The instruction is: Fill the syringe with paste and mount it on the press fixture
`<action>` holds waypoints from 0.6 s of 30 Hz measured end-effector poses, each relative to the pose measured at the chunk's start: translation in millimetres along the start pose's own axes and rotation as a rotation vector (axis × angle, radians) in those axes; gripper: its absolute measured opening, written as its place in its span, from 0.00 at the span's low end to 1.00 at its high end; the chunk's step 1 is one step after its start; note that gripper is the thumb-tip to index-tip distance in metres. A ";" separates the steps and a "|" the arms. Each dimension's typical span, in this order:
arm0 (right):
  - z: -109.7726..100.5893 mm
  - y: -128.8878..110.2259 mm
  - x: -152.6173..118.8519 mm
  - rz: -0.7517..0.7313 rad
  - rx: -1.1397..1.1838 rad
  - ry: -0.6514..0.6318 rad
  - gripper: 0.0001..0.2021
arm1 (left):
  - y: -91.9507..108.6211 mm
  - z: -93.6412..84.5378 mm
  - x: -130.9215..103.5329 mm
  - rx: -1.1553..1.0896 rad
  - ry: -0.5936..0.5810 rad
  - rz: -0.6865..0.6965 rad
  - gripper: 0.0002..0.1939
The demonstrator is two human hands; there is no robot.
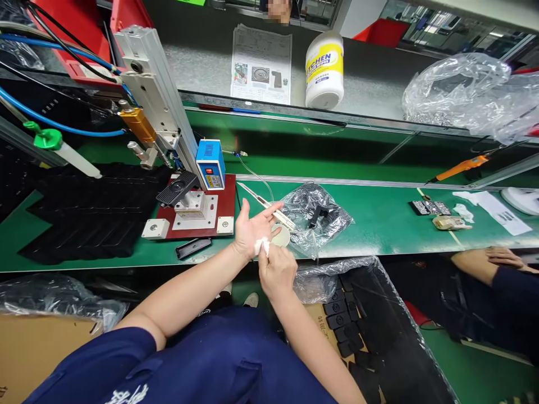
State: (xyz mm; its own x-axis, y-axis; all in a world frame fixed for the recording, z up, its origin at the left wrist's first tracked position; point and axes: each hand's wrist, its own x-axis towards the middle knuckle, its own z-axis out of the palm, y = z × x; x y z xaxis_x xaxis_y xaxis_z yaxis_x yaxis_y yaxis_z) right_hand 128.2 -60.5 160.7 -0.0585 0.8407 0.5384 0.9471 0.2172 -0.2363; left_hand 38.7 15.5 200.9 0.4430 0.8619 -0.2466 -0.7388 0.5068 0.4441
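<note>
Palm up with its fingers spread, my left hand (255, 229) is held over the front of the green bench. My right hand (278, 271) pinches a crumpled white wipe (261, 245) and presses it against the heel of the left palm. Behind the left fingers lie a pair of calipers (251, 193) and a clear plastic bag (337, 216) with black parts inside. A round pale disc (281, 236) shows partly past the hands. To the left, a black part (179, 188) sits tilted on the fixture (229, 202) with its red base.
Rows of black parts (88, 230) cover the bench's left end. A blue box (211, 164) adjoins the metal column. On the shelf stands a wipes tub (325, 73). Below the bench edge is a lined box (389, 292) of black parts. A co-worker's arm (475, 266) shows at right.
</note>
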 end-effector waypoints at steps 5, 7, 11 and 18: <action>10.3 23.7 -7.4 0.175 0.036 -0.163 0.22 | 6.9 14.4 1.5 0.089 -0.063 0.054 0.46; 13.3 42.0 -9.2 0.245 0.043 -0.182 0.23 | 11.2 12.5 6.5 0.211 -0.096 0.107 0.45; 12.0 72.8 -20.2 0.408 0.147 -0.272 0.25 | 30.2 -17.8 34.7 0.605 0.011 0.198 0.39; 8.1 80.3 -38.2 0.476 0.295 -0.316 0.24 | 58.2 -83.5 112.8 1.078 0.420 0.034 0.33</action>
State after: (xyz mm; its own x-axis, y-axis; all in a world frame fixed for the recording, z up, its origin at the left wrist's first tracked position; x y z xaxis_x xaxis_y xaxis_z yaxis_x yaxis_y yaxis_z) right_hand 204.0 -71.1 114.6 0.2134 0.9747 0.0659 0.7686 -0.1259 -0.6272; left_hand 3.3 143.4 126.9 0.0779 0.9142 -0.3977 0.1593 0.3823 0.9102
